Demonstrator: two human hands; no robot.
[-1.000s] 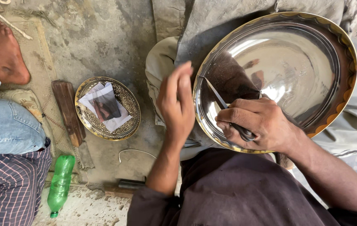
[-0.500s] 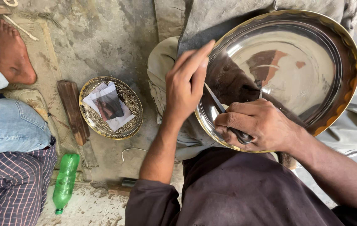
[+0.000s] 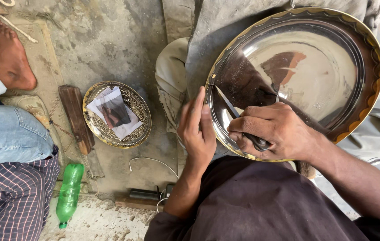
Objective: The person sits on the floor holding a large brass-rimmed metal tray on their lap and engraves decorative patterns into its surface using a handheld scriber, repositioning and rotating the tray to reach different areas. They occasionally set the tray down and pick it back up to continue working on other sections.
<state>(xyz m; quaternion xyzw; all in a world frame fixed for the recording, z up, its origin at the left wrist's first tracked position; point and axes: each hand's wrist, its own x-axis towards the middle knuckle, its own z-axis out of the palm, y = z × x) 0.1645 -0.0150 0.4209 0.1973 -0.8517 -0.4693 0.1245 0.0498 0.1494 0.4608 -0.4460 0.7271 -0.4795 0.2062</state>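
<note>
Gripping a thin pointed metal tool (image 3: 243, 122), the right hand (image 3: 277, 131) is curled tight round its dark handle, lower middle of the frame. Tool's long axis runs diagonally, handle low right, tip up and left, touching the inner face of the big shiny metal tray (image 3: 332, 116) near its left rim. Tray fills upper right of the frame, tilted, resting on the lap. Left hand (image 3: 196, 131) sits just left of the tray, fingers straight and pressed together, edge-on against the tray's left rim, holding nothing. So the tool tip lies just right of the left hand's fingertips, close to them but apart; right hand is the one on the tool, left is nearer the rim.

Left centre on the concrete floor: small patterned brass dish (image 3: 134, 131) with paper scraps in it, wooden block (image 3: 76, 118) beside it. Green plastic bottle (image 3: 69, 192) lower left. Another person's bare foot (image 3: 9, 58) upper left, jeans and checked cloth below it.
</note>
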